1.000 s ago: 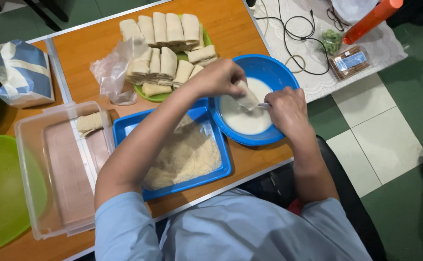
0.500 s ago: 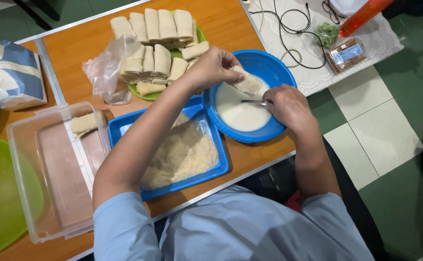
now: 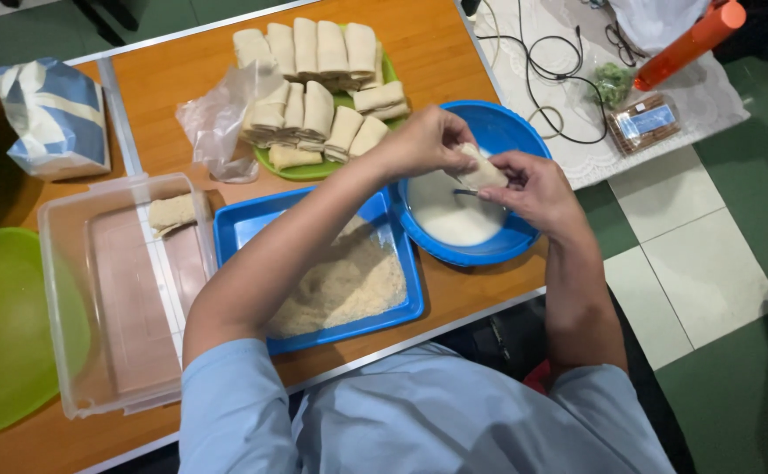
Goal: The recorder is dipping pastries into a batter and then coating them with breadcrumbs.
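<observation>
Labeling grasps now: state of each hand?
Left hand: closed on the roll, over the bowl.
Right hand: closed on the same roll.

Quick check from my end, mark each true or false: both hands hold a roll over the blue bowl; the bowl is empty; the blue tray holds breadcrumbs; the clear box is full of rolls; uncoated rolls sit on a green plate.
1. Both hands, left hand and right hand, hold one roll over the blue bowl. True.
2. The bowl is empty. False: it holds white liquid.
3. The blue tray holds breadcrumbs. True.
4. The clear box is full of rolls. False: only one coated roll shows inside.
5. Uncoated rolls are stacked on a green plate. True.
</observation>
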